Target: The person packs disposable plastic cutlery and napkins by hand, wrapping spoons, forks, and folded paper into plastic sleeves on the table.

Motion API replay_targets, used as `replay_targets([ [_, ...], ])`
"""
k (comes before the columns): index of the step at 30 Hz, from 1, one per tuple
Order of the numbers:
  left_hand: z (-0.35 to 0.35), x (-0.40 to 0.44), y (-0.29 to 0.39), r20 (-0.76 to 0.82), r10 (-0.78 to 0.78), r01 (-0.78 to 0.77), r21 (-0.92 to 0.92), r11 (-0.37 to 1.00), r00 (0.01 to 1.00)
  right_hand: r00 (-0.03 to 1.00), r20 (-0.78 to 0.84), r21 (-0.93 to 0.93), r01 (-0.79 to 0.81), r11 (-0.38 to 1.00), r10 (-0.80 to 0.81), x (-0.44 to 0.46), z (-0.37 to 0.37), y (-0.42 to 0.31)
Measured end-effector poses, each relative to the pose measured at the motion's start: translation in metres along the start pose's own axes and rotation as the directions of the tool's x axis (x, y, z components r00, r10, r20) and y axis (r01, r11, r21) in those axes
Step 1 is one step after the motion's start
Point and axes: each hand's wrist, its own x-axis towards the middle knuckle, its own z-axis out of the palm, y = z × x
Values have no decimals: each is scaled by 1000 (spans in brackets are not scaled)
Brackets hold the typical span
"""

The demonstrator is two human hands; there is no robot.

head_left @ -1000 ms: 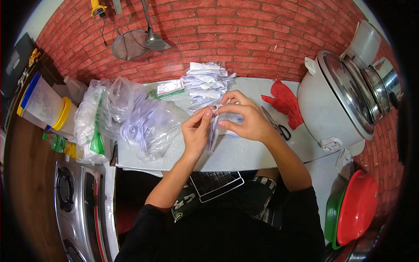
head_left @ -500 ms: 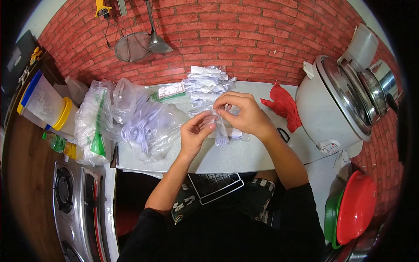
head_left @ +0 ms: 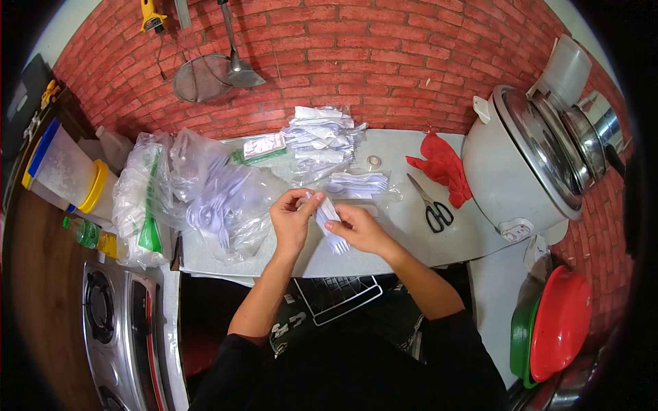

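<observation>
My left hand [head_left: 291, 222] pinches the upper end of a bundle of white plastic forks [head_left: 327, 220], near the middle of the table. My right hand [head_left: 361, 230] grips the bundle's right side, with the tines pointing down toward me. A white strip, perhaps a napkin, lies along the handles; whether a clear sleeve covers it is hard to tell. Just beyond my right hand lies a clear packet of plastic forks [head_left: 356, 183]. Behind it, a pile of similar packets [head_left: 321, 137] rests by the wall. A clear bag of loose plastic forks [head_left: 223, 198] lies left of my left hand.
Scissors [head_left: 432, 205], a small roll of tape [head_left: 373, 162] and a red cloth [head_left: 442, 168] lie to the right, beside a large rice cooker [head_left: 493, 171]. A green-wrapped pack [head_left: 264, 147] sits at the back. At left are a gas stove [head_left: 116, 329] and lidded containers [head_left: 68, 161].
My right hand has moved down and left, uncovering the scissors, tape roll and fork packet. The fork bundle now shows between both hands, lower and nearer to me.
</observation>
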Motion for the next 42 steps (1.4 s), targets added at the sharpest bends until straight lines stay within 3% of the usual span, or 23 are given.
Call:
replay_targets([
  [2, 2, 1, 2, -52, 20, -19, 3, 1000, 998, 998, 17, -196, -54, 979, 59, -7, 3, 0],
  [3, 2, 3, 5, -48, 14, -14, 7, 1000, 999, 998, 12, -191, -57, 980, 61, -10, 4, 1],
  [6, -7, 11, 13, -105, -71, 66, -50, 997, 992, 1000, -24, -207, -6, 978, 2, -18, 7, -1],
  [8, -13, 17, 13, -143, -65, 60, -33, 998, 988, 994, -45, -376, 76, 924, -100, -25, 5, -13],
  [11, -20, 17, 10, -126, -107, 104, -25, 994, 986, 992, -111, -310, 25, 950, -63, -31, 4, -27],
  [13, -7, 11, 15, -191, 209, -172, 195, 966, 959, 991, -114, -346, 28, 938, -72, -32, 0, -27],
  [14, -10, 11, 16, -190, 206, -168, 198, 966, 960, 989, -119, -387, 33, 922, -85, -32, -3, -26],
  [15, -15, 12, 18, -20, 437, -380, 456, 805, 899, 989, -121, -384, 31, 923, -83, -33, -6, -25],
  [16, -18, 12, 19, 203, 587, -563, 630, 534, 784, 987, -120, -410, 46, 911, -103, -34, -8, -24],
  [17, -18, 9, 19, 201, 584, -560, 632, 536, 786, 986, -115, -435, 61, 898, -123, -34, -9, -23],
  [19, -18, 3, 18, 333, 369, -491, 458, 741, 868, 986, -123, -421, 48, 906, -109, -33, -8, -28],
  [21, -19, -1, 6, 369, 347, -490, 432, 757, 862, 986, -132, -409, 37, 912, -99, -30, -6, -32],
  [24, -7, -15, -12, 178, 132, -151, 98, 984, 975, 981, -181, -367, 4, 930, -76, -27, -2, -32],
  [25, -8, -17, -17, 178, 130, -148, 96, 984, 976, 977, -187, -391, 23, 920, -104, -26, -1, -31],
  [27, -9, -21, -23, 139, -18, 16, 18, 1000, 990, 973, -190, -416, 41, 909, -131, -23, 3, -28],
  [29, -5, -23, -25, 99, -47, 49, -21, 999, 994, 922, -272, -443, 135, 886, -277, -19, 7, -27],
  [30, -3, -24, -25, 61, -77, 81, -59, 995, 995, 922, -273, -444, 134, 886, -276, -17, 8, -24],
  [32, -1, -23, -26, 44, -99, 101, -42, 994, 994, 825, -309, -535, 261, 804, -473, -13, 8, -15],
  [33, -1, -23, -27, 25, -119, 120, -25, 992, 993, 826, -307, -535, 261, 804, -472, -12, 7, -11],
  [36, -4, -15, -30, 51, -157, 158, -14, 987, 986, 923, -342, -295, 74, 953, -177, -10, -2, 2],
  [37, -3, -13, -30, 47, -158, 159, -16, 987, 986, 924, -339, -296, 72, 952, -175, -7, -5, 5],
  [39, -3, -9, -27, 43, -229, 230, -20, 973, 973, 928, -338, -43, 151, 988, -157, 4, -11, 7],
  [42, -6, 1, -22, 68, -265, 266, 0, 964, 962, 943, -295, -49, 148, 988, -156, 19, -22, 0],
])
